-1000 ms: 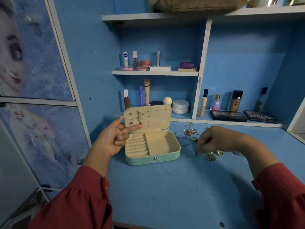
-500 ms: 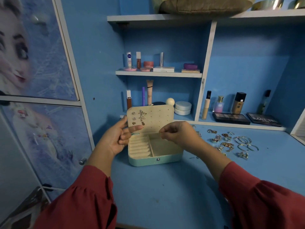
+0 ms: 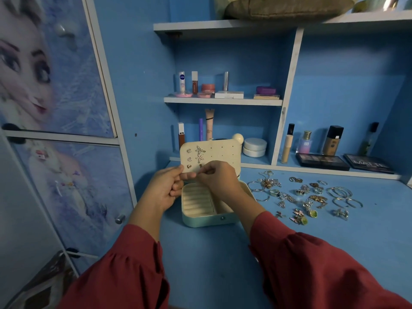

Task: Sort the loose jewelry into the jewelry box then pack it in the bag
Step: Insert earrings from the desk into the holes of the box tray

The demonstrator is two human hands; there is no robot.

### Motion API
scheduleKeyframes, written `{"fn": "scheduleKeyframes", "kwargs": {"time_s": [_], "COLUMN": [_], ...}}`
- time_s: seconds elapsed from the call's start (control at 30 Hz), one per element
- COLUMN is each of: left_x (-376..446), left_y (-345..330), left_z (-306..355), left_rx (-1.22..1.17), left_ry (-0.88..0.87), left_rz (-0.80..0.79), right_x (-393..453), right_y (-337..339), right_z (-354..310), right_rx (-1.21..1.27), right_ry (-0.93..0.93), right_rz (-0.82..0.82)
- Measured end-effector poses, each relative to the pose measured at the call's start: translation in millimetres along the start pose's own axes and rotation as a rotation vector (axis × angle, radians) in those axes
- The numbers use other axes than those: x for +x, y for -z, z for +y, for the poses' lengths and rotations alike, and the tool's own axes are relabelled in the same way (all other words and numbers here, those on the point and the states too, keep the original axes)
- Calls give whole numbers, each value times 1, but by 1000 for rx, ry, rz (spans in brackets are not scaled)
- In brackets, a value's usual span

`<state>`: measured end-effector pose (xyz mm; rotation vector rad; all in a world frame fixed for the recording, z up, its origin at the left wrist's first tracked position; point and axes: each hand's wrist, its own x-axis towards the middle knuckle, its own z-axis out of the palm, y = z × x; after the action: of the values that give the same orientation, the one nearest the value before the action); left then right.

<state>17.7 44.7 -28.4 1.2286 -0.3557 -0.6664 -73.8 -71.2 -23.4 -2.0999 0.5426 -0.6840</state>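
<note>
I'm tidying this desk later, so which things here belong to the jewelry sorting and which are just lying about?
Job:
- jewelry box
- its earring panel
- loose jewelry
- left hand, holding the panel
- right hand

Lying about:
- makeup palettes
- foundation bottle
- white jars

jewelry box [image 3: 207, 220]: mint-green outside, cream lining, a small dark snap on the front
lid panel [image 3: 223, 152]: cream, dotted with rows of tiny holes; silver star-shaped studs pinned on it
loose jewelry [image 3: 303, 197]: mostly silver, some gold-toned pieces, one with a yellow-green stone
desk [image 3: 211, 253]: plain mid-blue
shelf unit [image 3: 223, 101]: blue backs, white edges
sleeves [image 3: 124, 275]: dark red, plain
cupboard doors [image 3: 55, 85]: pale blue and white printed cartoon figure, icy streaks
palettes [image 3: 321, 161]: black
jars [image 3: 254, 147]: white
bottle [image 3: 304, 142]: pink shading to purple
</note>
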Motion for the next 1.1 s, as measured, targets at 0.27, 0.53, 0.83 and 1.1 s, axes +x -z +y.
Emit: {"fn": "scheduleKeyframes", "kwargs": {"time_s": [0.27, 0.53, 0.83, 1.1], "left_x": [1, -1, -3, -6], "left_y": [1, 1, -1, -3], "left_z": [-1, 0, 2, 4], "left_rx": [0, -1, 19, 171], "left_ry": [4, 9, 5, 8], "left_rz": [13, 15, 10, -34], "right_x": [2, 1, 1, 2], "right_y": [-5, -4, -7, -5], "right_z": [4, 6, 5, 5], "right_rx": [-21, -8, -84, -189], "right_ry": [-18, -50, -50, -53], "right_rz": [36, 53, 96, 106]}}
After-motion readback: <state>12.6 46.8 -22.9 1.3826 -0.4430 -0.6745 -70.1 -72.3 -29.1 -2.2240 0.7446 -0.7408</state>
